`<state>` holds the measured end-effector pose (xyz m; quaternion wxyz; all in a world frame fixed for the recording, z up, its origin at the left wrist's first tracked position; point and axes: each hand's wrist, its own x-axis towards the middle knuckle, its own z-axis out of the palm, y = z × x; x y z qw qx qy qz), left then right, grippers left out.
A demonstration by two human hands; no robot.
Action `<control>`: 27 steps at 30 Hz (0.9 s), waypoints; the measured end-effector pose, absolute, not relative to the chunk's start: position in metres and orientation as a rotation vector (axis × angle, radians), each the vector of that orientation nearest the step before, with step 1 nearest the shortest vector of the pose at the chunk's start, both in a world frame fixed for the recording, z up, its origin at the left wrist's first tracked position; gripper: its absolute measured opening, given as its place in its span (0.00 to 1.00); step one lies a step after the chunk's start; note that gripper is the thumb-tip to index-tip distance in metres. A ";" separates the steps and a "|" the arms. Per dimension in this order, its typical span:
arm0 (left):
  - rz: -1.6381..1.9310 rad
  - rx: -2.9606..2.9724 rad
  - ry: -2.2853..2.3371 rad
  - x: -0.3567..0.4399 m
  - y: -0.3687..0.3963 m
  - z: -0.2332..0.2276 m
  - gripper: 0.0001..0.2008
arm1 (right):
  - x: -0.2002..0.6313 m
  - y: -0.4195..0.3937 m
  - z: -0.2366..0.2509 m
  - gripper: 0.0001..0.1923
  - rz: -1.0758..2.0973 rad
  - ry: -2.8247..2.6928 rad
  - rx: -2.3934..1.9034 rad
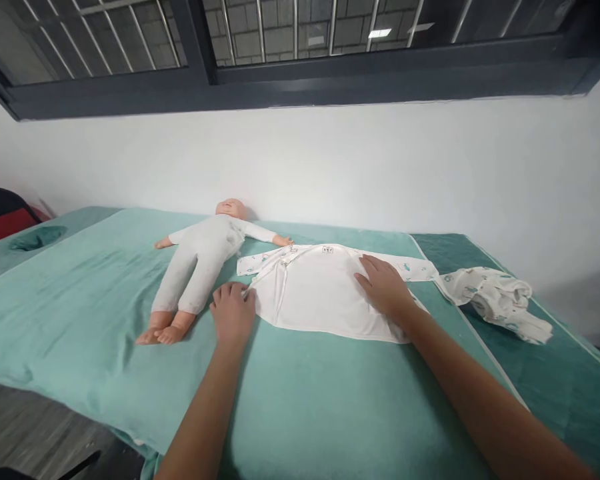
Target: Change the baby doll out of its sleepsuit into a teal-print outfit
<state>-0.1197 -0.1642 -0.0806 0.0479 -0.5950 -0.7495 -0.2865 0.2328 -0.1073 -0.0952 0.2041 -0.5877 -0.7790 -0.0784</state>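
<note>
Partly hidden beneath the right hand (384, 288), open and laid flat: one white baby top (310, 297), spread between two hands. Curled at its left edge: the left hand (233, 312), fingertips hard to make out, cannot tell whether pinching cloth. Cut off below: both forearms (207, 413). Left of the left hand: one doll (205, 241) in white. Right of the right hand: one crumpled printed garment (500, 300), shape lost in folds. Under all: green bedding (320, 407).

The right hand (384, 288) rests on a spread white shirt (315, 293); the left hand (233, 312) is at its left edge; left lies a doll (203, 250), right a crumpled patterned garment (500, 297); beneath, green cloth (330, 400).
</note>
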 end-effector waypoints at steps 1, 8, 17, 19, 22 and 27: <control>-0.901 -1.830 -2.273 -0.118 -0.165 -0.080 0.10 | 0.225 -0.110 -0.090 0.26 -0.192 -2.163 -1.618; -1.395 -2.041 -2.225 -0.110 -0.170 -0.074 0.10 | 0.114 -0.091 -0.066 0.27 0.882 -1.623 -1.473; -1.599 -2.164 -2.180 -0.100 -0.181 -0.067 0.10 | 0.053 -0.039 -0.071 0.34 1.155 -1.221 -1.490; -1.642 -2.148 -2.196 -0.096 -0.181 -0.066 0.10 | 0.056 -0.039 -0.070 0.32 1.177 -1.221 -1.487; -1.664 -2.162 -2.179 -0.089 -0.182 -0.064 0.10 | 0.063 -0.039 -0.068 0.25 1.175 -1.257 -1.479; -1.486 -2.318 -1.892 -0.073 -0.187 -0.065 0.07 | 0.086 -0.041 -0.066 0.17 0.958 -1.386 -1.547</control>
